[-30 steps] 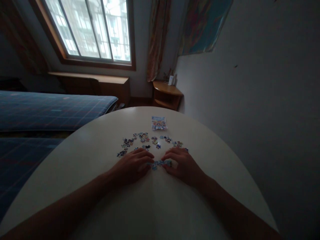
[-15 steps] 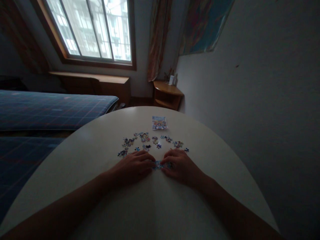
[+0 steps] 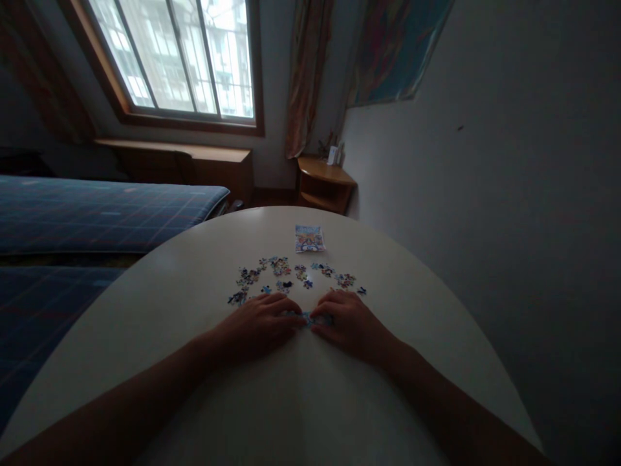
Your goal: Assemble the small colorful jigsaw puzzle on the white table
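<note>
Light-blue jigsaw puzzle pieces (image 3: 307, 318) lie flat on the white table (image 3: 301, 401), partly covered by my fingers. My left hand (image 3: 269, 318) grips their left side, its fingertips closed on the edge. From the other side my right hand (image 3: 342, 319) holds them, thumb and fingers curled over the right part. How the pieces join under the fingers is hidden. Loose jigsaw pieces (image 3: 280, 266) are spread in an arc just beyond both hands. A small picture card (image 3: 309, 239) with a blue and orange design lies behind them.
The table has a rounded far edge. To the left stands a bed with a blue plaid mattress (image 3: 107, 217). A wooden corner shelf (image 3: 325, 171) stands past the table, and a wall (image 3: 460, 226) runs along the right.
My hands have drawn slightly closer together over the blue puzzle pieces, so less of them shows. The loose pieces and the card have stayed in place.
</note>
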The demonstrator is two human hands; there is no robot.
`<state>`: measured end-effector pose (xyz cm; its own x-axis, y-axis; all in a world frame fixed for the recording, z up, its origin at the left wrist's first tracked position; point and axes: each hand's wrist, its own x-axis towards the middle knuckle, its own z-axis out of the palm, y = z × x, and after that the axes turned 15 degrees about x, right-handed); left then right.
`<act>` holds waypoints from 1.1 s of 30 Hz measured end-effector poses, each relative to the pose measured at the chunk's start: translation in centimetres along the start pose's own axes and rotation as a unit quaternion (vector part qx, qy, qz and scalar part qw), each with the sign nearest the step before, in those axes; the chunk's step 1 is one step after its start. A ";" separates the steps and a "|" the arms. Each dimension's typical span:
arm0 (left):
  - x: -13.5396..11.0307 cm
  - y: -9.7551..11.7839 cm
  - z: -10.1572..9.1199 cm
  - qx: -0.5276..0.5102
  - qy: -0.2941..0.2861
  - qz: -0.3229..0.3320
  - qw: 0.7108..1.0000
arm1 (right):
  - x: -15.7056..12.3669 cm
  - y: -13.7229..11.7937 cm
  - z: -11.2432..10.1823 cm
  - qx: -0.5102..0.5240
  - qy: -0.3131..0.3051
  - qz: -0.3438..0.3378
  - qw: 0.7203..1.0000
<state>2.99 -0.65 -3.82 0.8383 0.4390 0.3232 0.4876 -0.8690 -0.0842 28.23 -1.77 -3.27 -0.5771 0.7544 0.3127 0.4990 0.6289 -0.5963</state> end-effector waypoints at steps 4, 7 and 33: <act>0.0 0.2 -0.2 0.023 -0.003 0.003 1.000 | -0.1 -0.2 -0.9 -0.012 -0.026 -0.015 0.999; 0.0 0.3 -0.2 0.042 -0.007 0.010 0.999 | -0.2 -0.3 -1.4 -0.014 -0.038 -0.031 0.999; -3.6 -6.0 -5.5 0.049 -0.200 -0.285 0.936 | -0.2 -0.3 -1.7 -0.025 -0.075 -0.049 0.996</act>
<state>-4.29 1.70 0.73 0.4492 0.8927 -0.0355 0.8875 -0.4504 -0.0971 29.27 -1.74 -1.90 -0.7129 0.6544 0.2523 0.4642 0.7099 -0.5297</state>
